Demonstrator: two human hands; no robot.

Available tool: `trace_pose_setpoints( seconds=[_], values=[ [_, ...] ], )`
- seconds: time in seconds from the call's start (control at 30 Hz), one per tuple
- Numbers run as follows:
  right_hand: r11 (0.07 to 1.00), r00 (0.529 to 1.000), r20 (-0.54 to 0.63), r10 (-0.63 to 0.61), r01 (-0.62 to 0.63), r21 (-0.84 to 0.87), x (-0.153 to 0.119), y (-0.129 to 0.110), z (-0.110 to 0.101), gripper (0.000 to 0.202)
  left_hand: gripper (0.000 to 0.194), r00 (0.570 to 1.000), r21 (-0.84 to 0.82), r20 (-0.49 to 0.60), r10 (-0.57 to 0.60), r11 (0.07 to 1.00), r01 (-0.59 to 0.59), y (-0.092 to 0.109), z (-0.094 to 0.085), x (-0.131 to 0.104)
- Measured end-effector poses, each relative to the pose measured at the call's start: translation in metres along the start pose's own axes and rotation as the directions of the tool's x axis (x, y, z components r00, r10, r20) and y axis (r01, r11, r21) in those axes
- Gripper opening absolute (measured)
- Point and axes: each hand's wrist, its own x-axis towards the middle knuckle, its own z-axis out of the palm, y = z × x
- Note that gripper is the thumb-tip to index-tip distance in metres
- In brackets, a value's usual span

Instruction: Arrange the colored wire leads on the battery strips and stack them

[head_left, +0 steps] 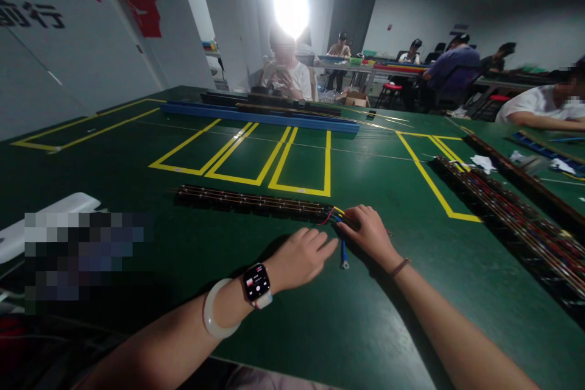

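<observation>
Head view: at twelve o'clock from the wrists, the long black wired terminal strip (256, 202) lies flat, probably stiff with floppy leads. Right hand (370, 233) pinches its end wires; left hand (299, 256) rests flat, empty.

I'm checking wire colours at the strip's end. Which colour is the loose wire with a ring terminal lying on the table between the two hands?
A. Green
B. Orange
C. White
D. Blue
D: the blue wire runs down from the end of the long black strip and ends in a ring terminal on the green table, between the left hand and the right hand.
</observation>
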Motion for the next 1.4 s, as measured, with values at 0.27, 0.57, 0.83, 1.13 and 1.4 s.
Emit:
trace_pose_setpoints(
  seconds=[0.27,0.57,0.83,1.13,1.4],
  values=[
    [0.998,0.998,0.019,-0.064,0.064,0.002,-0.001,-0.006,-0.002,0.026,0.066,0.960,0.073,-0.147,-0.237,0.966,0.249,-0.050,0.016,-0.002],
    [0.988,0.989,0.035,-0.142,0.139,0.062,-0.009,-0.019,0.000,0.023,0.059,0.991,0.144,-0.064,-0.121,0.981,0.129,-0.065,0.022,-0.002],
    [0.989,0.990,0.054,-0.133,0.136,-0.050,-0.017,-0.028,-0.005,0.041,0.053,0.996,-0.027,0.018,-0.084,0.996,0.084,-0.070,0.019,-0.005],
    [0.997,0.954,0.293,0.066,-0.048,-0.066,-0.005,-0.033,-0.018,0.035,0.043,0.992,-0.112,-0.004,-0.124,0.986,0.122,-0.070,0.017,-0.005],
    [0.969,0.818,0.560,0.133,-0.225,0.098,0.004,-0.029,-0.032,0.025,0.045,0.987,-0.114,-0.005,-0.164,0.980,0.162,-0.074,0.023,-0.006]
  ],
)
